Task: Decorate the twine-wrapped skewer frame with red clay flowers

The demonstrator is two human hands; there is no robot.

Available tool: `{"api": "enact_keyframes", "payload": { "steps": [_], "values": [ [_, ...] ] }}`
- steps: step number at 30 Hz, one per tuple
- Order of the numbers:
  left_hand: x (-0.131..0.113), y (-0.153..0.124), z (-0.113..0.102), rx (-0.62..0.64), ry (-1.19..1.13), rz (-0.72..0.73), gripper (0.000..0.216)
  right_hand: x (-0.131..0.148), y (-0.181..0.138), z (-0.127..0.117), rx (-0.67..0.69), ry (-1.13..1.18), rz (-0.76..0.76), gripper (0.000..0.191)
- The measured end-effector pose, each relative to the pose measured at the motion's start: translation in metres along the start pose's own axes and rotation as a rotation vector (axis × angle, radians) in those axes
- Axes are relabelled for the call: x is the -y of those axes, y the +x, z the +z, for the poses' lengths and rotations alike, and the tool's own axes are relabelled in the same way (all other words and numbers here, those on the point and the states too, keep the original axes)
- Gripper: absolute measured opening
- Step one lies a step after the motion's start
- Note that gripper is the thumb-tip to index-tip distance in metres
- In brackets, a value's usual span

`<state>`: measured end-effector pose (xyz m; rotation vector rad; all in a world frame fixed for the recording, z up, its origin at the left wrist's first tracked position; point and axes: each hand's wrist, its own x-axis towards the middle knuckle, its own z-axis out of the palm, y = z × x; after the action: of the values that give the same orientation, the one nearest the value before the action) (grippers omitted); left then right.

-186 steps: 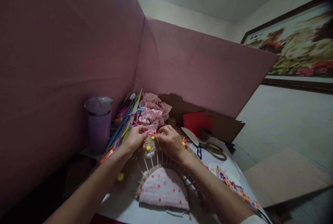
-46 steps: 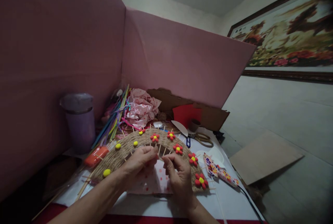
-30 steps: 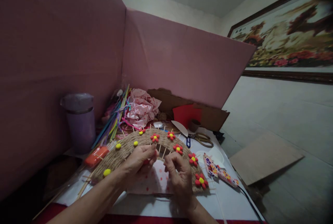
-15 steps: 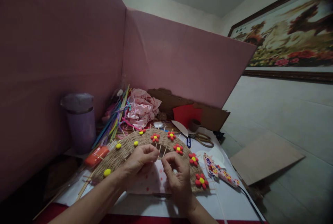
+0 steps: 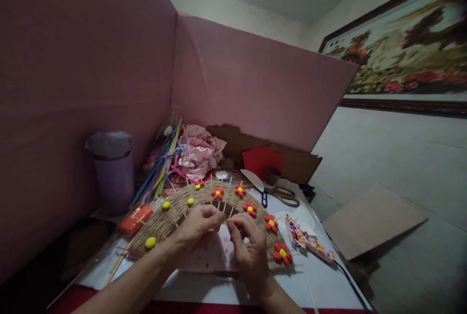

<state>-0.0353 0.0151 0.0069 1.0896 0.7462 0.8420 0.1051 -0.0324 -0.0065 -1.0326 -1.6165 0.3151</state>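
Note:
My left hand (image 5: 200, 226) and my right hand (image 5: 251, 242) are raised close together above the opening of a twine-woven arch (image 5: 229, 194), both pinched at the fingertips. Whatever lies between the fingers is too small or hidden to make out. Red clay flowers with yellow centres (image 5: 271, 223) sit along the top and right of the arch. On its left part are several bare yellow clay balls (image 5: 150, 242). Thin wooden sticks poke out around its inner and outer edges. Pink dotted fabric (image 5: 206, 255) shows under my hands.
An orange clay packet (image 5: 136, 220) and a purple tumbler (image 5: 115, 177) are on the left. Behind the arch are crumpled pink fabric (image 5: 199, 151), pipe cleaners and scissors (image 5: 286, 194). A flower-patterned glue gun (image 5: 310, 242) with a cord lies right. Pink boards (image 5: 248, 80) stand behind.
My left hand has shifted slightly to the right, its fingertips nearer those of my right hand. My right hand has barely moved, and the arch lies as before.

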Motion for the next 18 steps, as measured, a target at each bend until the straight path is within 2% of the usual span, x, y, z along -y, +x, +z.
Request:
{"api": "enact_keyframes", "payload": {
  "steps": [3, 6, 13, 18],
  "values": [
    [-0.0014, -0.0011, -0.0006, 0.03, 0.0, 0.01, 0.039, 0.0003, 0.0, -0.0001, 0.004, 0.004, -0.003, 0.013],
    [-0.003, -0.0022, -0.0008, 0.01, -0.005, 0.04, 0.034, -0.0008, -0.0007, 0.0002, -0.002, 0.005, 0.004, 0.012],
    [-0.0044, -0.0033, 0.0011, 0.008, -0.07, -0.006, 0.028, -0.0027, -0.0013, 0.0014, -0.031, -0.01, 0.004, 0.009],
    [-0.0009, -0.0019, 0.0003, -0.038, -0.027, 0.01, 0.031, -0.0013, -0.0015, 0.0015, 0.009, -0.021, -0.004, 0.008]
  ]
}}
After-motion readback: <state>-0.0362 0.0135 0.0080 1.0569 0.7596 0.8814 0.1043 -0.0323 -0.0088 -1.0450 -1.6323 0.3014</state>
